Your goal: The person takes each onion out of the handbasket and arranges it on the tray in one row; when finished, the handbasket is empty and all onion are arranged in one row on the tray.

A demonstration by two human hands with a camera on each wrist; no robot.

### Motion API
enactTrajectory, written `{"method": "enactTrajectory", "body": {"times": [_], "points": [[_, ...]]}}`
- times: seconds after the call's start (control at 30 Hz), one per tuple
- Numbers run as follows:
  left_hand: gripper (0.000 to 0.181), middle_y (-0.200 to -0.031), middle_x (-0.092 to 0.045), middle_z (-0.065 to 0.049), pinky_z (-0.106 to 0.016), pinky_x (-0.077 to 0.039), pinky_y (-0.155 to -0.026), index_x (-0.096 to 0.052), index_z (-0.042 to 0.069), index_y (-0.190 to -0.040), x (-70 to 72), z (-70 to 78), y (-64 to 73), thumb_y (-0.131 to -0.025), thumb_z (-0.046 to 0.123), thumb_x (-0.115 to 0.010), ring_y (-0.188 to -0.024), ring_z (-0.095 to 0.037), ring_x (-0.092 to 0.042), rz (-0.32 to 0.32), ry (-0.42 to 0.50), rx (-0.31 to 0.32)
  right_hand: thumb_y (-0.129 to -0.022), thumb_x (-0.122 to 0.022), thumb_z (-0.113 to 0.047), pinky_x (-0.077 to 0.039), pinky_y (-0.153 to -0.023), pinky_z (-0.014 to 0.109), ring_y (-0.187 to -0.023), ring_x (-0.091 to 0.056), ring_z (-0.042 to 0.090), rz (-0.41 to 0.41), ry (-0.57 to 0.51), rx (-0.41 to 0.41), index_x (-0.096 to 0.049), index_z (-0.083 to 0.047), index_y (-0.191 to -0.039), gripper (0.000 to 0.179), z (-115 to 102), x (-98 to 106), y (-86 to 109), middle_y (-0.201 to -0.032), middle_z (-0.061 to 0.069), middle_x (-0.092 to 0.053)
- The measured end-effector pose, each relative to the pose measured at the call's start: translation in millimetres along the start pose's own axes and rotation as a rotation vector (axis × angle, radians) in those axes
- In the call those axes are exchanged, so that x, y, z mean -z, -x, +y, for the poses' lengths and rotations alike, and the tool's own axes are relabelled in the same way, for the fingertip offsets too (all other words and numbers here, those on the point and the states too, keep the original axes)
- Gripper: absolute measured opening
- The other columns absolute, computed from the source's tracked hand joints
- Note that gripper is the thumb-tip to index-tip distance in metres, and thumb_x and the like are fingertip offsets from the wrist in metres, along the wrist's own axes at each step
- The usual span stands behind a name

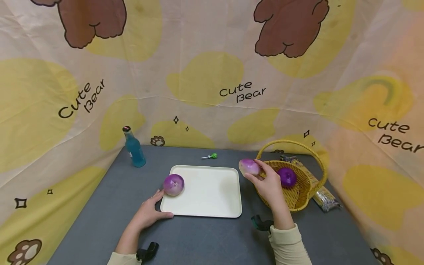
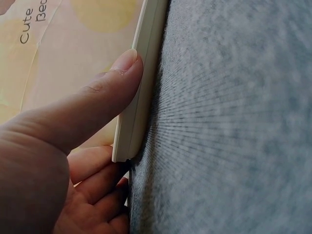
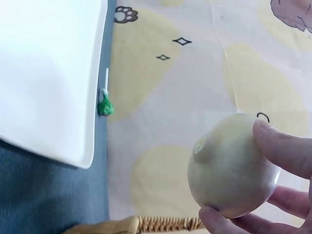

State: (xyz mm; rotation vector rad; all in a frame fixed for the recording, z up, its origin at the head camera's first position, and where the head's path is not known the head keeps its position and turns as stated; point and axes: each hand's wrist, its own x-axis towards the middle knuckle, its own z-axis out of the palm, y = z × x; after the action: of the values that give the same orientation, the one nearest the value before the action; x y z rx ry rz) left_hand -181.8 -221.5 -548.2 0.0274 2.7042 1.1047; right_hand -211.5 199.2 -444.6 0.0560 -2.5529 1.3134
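Observation:
My right hand (image 1: 269, 184) holds a purple-and-white onion (image 1: 249, 167) between thumb and fingers, raised beside the left rim of the yellow wicker basket (image 1: 299, 197). In the right wrist view the pale underside of this onion (image 3: 234, 168) shows, with a small nub. A second onion (image 1: 173, 184) sits on the left end of the white tray (image 1: 208, 200). At the tray's near left corner is my left hand (image 1: 149, 211), its thumb (image 2: 114, 90) against the front rim and its fingers along the left side. Inside the basket lies a darker purple round item (image 1: 286, 177).
A blue bottle (image 1: 135, 151) stands at the back left of the grey table (image 1: 198, 239). Behind the tray lies a green lollipop (image 1: 212, 156). A long shiny packet (image 1: 326, 198) lies along the basket's right side, and a printed cloth (image 1: 205, 121) hangs behind the table.

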Motion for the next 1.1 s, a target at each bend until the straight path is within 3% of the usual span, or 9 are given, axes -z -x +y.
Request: {"method": "enactTrajectory", "body": {"times": [0.4,0.67,1.1], "points": [[0.114,-0.165,-0.022,-0.024,-0.072,-0.024,-0.113,-0.03,0.012,-0.159,0.1,0.2,-0.7,-0.071,0.054,-0.087,-0.151,-0.049,-0.021,0.003,0.003,-0.008,-0.083,-0.085,-0.027,-0.058,-0.093,0.043,-0.121,-0.063,0.034,-0.043,-0.001,0.07,-0.058,-0.005,-0.14,0.066,-17.6,-18.1,-3.4,-0.135,0.019,-0.063],[0.114,-0.165,-0.022,-0.024,-0.073,-0.023,-0.113,-0.03,0.012,-0.16,-0.1,-1.6,-0.7,-0.071,0.056,-0.087,-0.15,-0.049,-0.02,-0.001,0.003,-0.004,-0.083,-0.085,-0.027,-0.059,-0.089,0.042,-0.116,-0.067,0.032,-0.083,-0.047,0.051,-0.058,-0.007,-0.141,0.067,-25.6,-31.4,-3.7,-0.137,0.018,-0.062],[0.114,-0.165,-0.021,-0.023,-0.073,-0.023,-0.113,-0.029,0.013,-0.16,-0.9,0.8,1.8,-0.071,0.056,-0.086,-0.151,-0.048,-0.018,-0.004,0.013,0.016,-0.083,-0.086,-0.024,-0.058,-0.092,0.039,-0.123,-0.063,0.033,-0.122,-0.1,0.068,-0.057,-0.005,-0.141,0.068,-35.1,-51.8,-5.7,-0.137,0.019,-0.061]]}}
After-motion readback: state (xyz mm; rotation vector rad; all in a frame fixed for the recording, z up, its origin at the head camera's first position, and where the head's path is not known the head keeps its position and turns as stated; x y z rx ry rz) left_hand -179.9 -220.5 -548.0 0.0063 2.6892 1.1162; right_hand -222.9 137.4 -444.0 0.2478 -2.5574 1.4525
